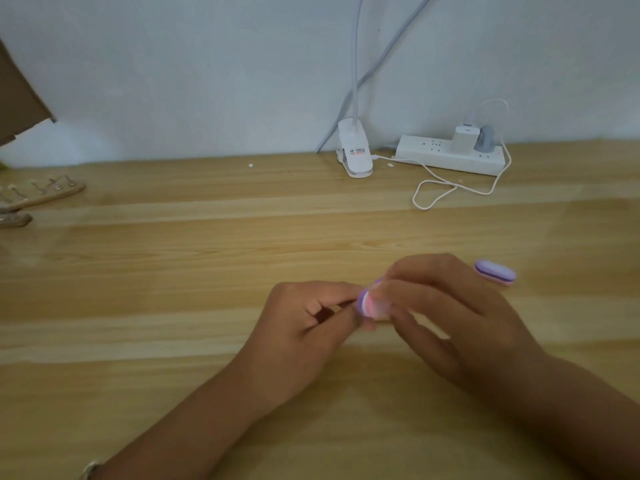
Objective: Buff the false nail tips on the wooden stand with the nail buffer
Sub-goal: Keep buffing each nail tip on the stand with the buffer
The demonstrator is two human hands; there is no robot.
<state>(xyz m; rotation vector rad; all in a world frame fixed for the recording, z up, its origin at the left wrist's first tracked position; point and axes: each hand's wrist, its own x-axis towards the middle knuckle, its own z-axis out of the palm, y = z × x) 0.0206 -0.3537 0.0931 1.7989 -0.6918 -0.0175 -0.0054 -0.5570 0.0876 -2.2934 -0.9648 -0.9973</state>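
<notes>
Left hand (304, 323), right hand (450, 317) around buffer (370, 304)

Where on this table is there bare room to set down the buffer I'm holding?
Widest bare patch: the table left of your left hand, between the wooden stand and the lamp clamp. Another lies right of your right hand, nearer than the spare buffer. Crowded: back right, where the power strip and looped cable lie.
</notes>
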